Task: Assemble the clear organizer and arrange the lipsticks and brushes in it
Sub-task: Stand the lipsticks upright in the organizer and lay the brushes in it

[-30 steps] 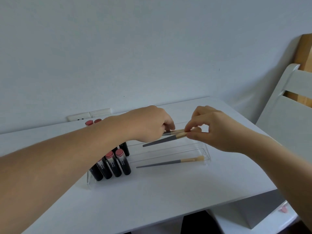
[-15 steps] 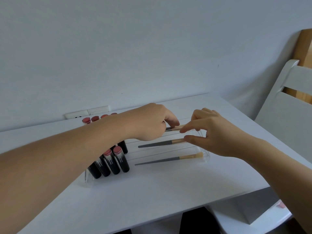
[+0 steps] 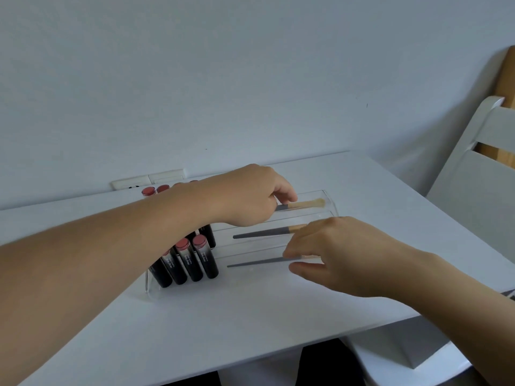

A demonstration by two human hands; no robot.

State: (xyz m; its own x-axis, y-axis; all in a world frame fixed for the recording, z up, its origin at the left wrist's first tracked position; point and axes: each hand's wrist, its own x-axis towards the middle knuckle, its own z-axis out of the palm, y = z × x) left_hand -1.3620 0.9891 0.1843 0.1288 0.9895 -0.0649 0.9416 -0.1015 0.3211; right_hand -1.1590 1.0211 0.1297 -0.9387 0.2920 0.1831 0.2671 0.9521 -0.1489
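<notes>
the left hand [image 3: 245, 199] has its fingertips pinched together on the dark grey handle of the thin makeup brush with pale wooden ferrule and cream bristles [image 3: 305, 204], which lies in the rear channel of the clear stepped acrylic organizer [image 3: 331, 207]. the right hand [image 3: 331, 254] hovers with thumb and fingers apart, closing on nothing – it sits just over the front brush [image 3: 253, 262], and whether it touches that one i cannot tell. a middle brush [image 3: 262, 233] rests one step up.

judging by their slimness, the brushes should be light and stiff, best taken at the handle near the ferrule so the soft bristles stay unsquashed; smooth handles may roll in the channels. the organizer looks rigid, slick and easy to slide on the white table [image 3: 250, 316], so a steadying touch on its wall seems wise. the black lipstick tubes with pink caps [image 3: 192, 257] stand tilted at the organizer's left end.

hidden: the left forearm covers the rear lipsticks and most of the rear brush handle – the right hand hides the bristle ends of the front two brushes, and the transparent walls are hard to trace
</notes>
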